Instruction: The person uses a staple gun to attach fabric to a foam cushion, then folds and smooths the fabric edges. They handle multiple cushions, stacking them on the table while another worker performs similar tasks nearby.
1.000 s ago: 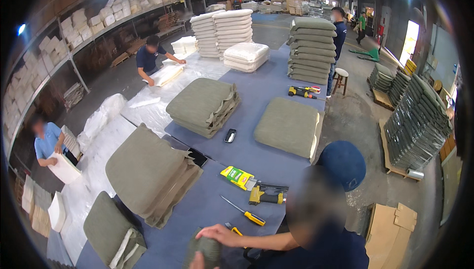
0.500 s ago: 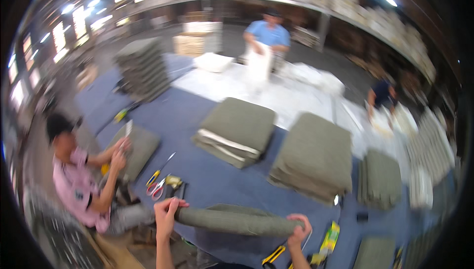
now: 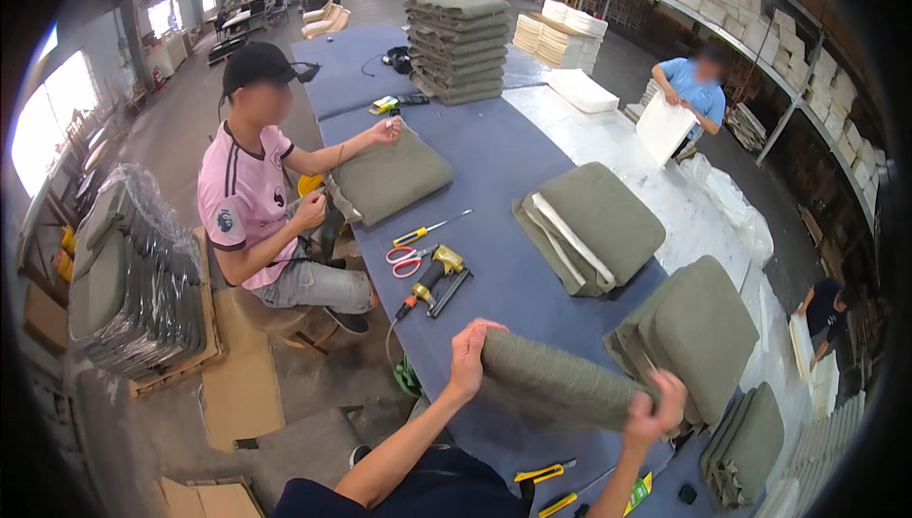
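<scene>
A fabric piece (image 3: pixel 560 380) is held over the tabletop (image 3: pixel 513 261); left of it lie scissors (image 3: pixel 408 259) and a staple gun (image 3: pixel 439 274), a screwdriver (image 3: pixel 427 228) just behind them; fabric piles (image 3: pixel 613 219) over on the right

No legible text; only a small, unreadable badge (image 3: pixel 226 220) on the sleeve (image 3: pixel 224 197) of a pink shirt (image 3: pixel 251 193)

The cushion (image 3: pixel 560 385) is dull green, thick and long, with faint lines in its cloth. It is held up over the table (image 3: pixel 532 299), between the left hand (image 3: pixel 468 358) and the right hand (image 3: pixel 655 409). It slants, with one long side showing.
</scene>
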`<state>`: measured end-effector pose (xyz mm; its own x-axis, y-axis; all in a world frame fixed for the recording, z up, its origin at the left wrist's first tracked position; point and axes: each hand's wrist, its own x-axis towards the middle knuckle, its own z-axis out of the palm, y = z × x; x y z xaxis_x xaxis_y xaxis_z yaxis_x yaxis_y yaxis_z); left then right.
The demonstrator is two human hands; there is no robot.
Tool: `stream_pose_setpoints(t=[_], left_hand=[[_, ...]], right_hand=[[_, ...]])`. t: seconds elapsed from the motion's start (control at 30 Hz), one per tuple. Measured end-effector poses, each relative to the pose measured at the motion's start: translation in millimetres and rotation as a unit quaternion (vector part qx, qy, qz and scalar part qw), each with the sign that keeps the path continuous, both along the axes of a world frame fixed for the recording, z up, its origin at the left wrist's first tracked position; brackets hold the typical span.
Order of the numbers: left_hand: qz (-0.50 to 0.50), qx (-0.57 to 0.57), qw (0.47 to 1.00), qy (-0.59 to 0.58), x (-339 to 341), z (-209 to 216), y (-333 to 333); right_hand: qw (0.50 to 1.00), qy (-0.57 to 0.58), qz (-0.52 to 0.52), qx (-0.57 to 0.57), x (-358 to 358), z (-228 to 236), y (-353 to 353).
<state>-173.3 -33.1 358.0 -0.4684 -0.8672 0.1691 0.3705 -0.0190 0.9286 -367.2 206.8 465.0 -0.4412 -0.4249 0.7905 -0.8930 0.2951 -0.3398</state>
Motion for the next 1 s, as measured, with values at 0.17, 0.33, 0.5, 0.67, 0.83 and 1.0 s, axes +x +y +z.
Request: stream_pose_setpoints(t=[0.17,0.33,0.5,0.67,0.83,1.0], left_hand=[[-0.110,-0.226,0.960,-0.121,42,35,-29],[-0.217,-0.265,0.930,-0.133,29,40,-74],[-0.132,-0.311,0.934,-0.112,-9,8,-80],[0.042,-0.298,0.947,-0.110,-37,-11,-64],[0.048,-0.206,0.967,-0.142,-34,2,-54],[-0.102,-0.159,0.965,-0.180,-18,36,-73]], right_hand=[[0.958,0.101,0.095,0.250,55,1,-101],[0.927,0.076,0.106,0.351,46,8,-152],[0.930,0.094,0.069,0.348,23,1,-168],[0.947,0.086,0.028,0.308,23,-17,-182],[0.952,0.082,0.002,0.294,35,-18,-182],[0.941,0.020,0.003,0.338,54,-9,-188]])
